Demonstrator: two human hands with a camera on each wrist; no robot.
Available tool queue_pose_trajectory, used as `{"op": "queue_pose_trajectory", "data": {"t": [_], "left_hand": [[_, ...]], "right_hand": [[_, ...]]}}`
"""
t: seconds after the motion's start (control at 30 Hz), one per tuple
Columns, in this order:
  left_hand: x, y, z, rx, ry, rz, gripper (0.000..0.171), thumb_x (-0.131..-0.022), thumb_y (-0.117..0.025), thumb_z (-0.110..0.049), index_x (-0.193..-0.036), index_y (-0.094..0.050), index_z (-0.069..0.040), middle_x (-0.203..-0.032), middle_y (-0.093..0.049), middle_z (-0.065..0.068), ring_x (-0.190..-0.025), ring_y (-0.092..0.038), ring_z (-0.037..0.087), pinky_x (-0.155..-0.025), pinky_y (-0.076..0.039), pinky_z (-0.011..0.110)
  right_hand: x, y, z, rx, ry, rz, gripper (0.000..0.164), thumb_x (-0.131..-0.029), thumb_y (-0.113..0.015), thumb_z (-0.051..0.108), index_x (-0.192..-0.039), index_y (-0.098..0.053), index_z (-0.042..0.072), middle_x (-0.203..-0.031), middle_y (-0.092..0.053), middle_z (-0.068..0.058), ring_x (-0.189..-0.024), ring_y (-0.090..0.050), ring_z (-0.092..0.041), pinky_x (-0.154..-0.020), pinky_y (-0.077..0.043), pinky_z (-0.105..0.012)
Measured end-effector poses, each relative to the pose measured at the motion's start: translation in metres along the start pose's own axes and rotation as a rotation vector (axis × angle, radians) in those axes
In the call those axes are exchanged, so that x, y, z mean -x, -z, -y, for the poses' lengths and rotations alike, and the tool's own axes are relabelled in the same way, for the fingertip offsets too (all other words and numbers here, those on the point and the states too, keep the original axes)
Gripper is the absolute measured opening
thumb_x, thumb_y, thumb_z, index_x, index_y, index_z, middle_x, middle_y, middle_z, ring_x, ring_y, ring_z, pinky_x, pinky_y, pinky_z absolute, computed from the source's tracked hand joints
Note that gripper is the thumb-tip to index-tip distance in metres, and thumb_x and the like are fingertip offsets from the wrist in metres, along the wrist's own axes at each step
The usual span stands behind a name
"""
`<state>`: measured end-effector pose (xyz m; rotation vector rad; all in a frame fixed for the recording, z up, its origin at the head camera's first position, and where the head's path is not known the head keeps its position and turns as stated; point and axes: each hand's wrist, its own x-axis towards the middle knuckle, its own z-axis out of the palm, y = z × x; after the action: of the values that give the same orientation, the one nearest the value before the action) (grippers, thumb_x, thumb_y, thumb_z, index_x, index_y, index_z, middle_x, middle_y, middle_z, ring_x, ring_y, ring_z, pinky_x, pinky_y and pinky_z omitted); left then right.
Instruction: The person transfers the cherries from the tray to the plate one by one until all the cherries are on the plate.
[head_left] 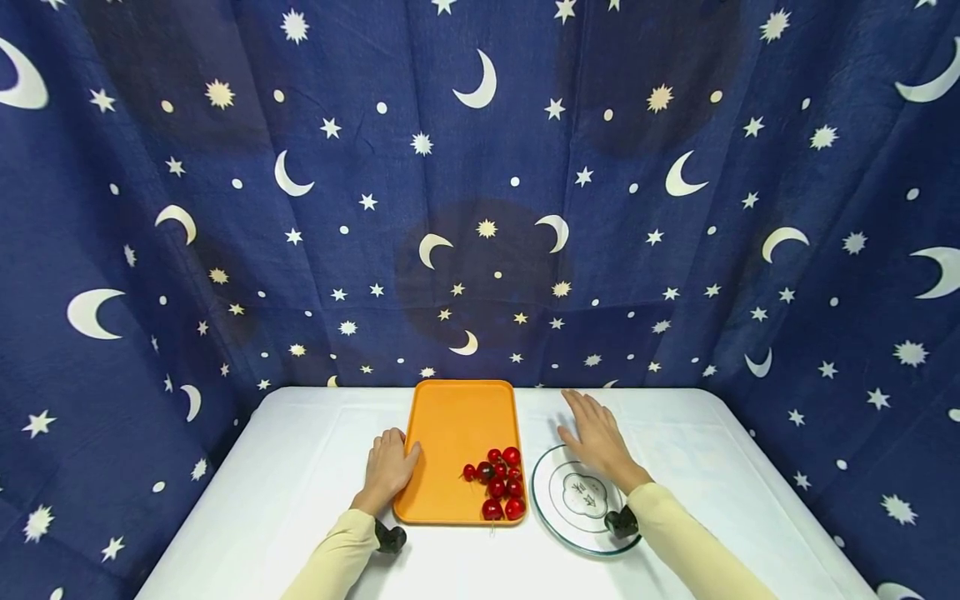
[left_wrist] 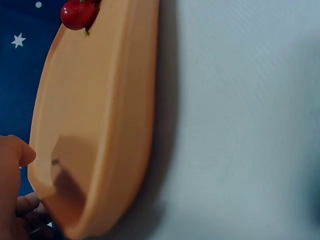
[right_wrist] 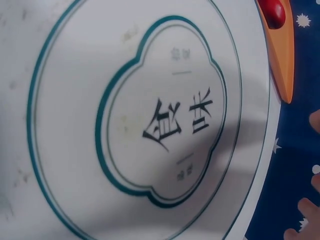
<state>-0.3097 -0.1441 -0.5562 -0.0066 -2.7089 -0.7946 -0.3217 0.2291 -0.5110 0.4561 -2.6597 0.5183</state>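
An orange tray (head_left: 453, 433) lies on the white table. My left hand (head_left: 390, 467) grips its left edge, with the thumb (left_wrist: 22, 150) over the rim and the other fingers on the outer side. Several glossy red, cherry-like fruits (head_left: 497, 487) with thin stems are gathered at the tray's near right corner. To the right of the tray is a round white plate (head_left: 555, 500) with green rings and dark printed characters. Over its far right part hovers my right hand (head_left: 600, 437), fingers extended and holding nothing; its fingertips (right_wrist: 307, 205) reach past the plate's rim.
The white table (head_left: 315, 467) has rounded far corners. A dark blue curtain (head_left: 517, 108) with moons and stars stands behind it and along both sides. Both wrists carry small black cameras (head_left: 621, 522).
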Motion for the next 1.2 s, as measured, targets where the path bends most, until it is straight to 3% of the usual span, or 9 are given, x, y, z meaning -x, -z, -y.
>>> {"op": "queue_pose_trajectory", "data": {"t": [0.27,0.57,0.7,0.9,1.2], "left_hand": [[-0.003,-0.001,0.007,-0.002,0.054,0.048,0.024,-0.093,-0.058,-0.025,-0.093,-0.049,-0.003,-0.087,-0.049,0.012,-0.081,-0.043,0.029,-0.076,-0.035,0.042],[-0.005,-0.011,0.02,0.005,0.033,0.023,0.017,-0.092,-0.058,-0.022,-0.089,-0.049,-0.008,-0.082,-0.048,0.006,-0.077,-0.043,0.024,-0.072,-0.033,0.038],[-0.005,-0.017,0.026,0.003,0.001,-0.028,0.016,-0.091,-0.058,-0.021,-0.085,-0.049,-0.01,-0.081,-0.048,0.006,-0.075,-0.044,0.024,-0.07,-0.034,0.039],[-0.005,-0.016,0.025,0.029,-0.029,-0.069,0.015,-0.089,-0.056,-0.018,-0.08,-0.046,-0.011,-0.08,-0.048,0.007,-0.074,-0.043,0.025,-0.069,-0.032,0.038],[-0.007,-0.015,0.022,0.061,-0.021,-0.062,0.017,-0.09,-0.057,-0.017,-0.079,-0.046,-0.011,-0.078,-0.044,0.005,-0.074,-0.041,0.023,-0.07,-0.03,0.036]], "right_hand": [[0.0,-0.008,0.007,-0.006,-0.012,0.057,0.065,-0.094,-0.064,0.024,-0.153,-0.042,0.004,-0.157,-0.045,-0.023,-0.14,-0.047,-0.05,-0.115,-0.03,-0.071],[0.0,-0.015,0.016,-0.044,0.018,0.061,0.063,-0.094,-0.065,0.02,-0.151,-0.044,0.004,-0.155,-0.046,-0.023,-0.14,-0.047,-0.047,-0.115,-0.032,-0.069],[-0.001,-0.02,0.023,-0.053,0.024,0.065,0.062,-0.093,-0.066,0.019,-0.15,-0.046,0.006,-0.155,-0.046,-0.021,-0.139,-0.049,-0.045,-0.113,-0.033,-0.069],[-0.002,-0.026,0.029,-0.065,0.054,0.071,0.059,-0.094,-0.067,0.019,-0.149,-0.049,0.009,-0.154,-0.048,-0.018,-0.138,-0.05,-0.043,-0.11,-0.033,-0.069],[-0.005,-0.032,0.04,-0.121,0.122,0.059,0.052,-0.095,-0.066,0.013,-0.145,-0.053,0.005,-0.149,-0.053,-0.02,-0.135,-0.051,-0.043,-0.112,-0.034,-0.068]]}}
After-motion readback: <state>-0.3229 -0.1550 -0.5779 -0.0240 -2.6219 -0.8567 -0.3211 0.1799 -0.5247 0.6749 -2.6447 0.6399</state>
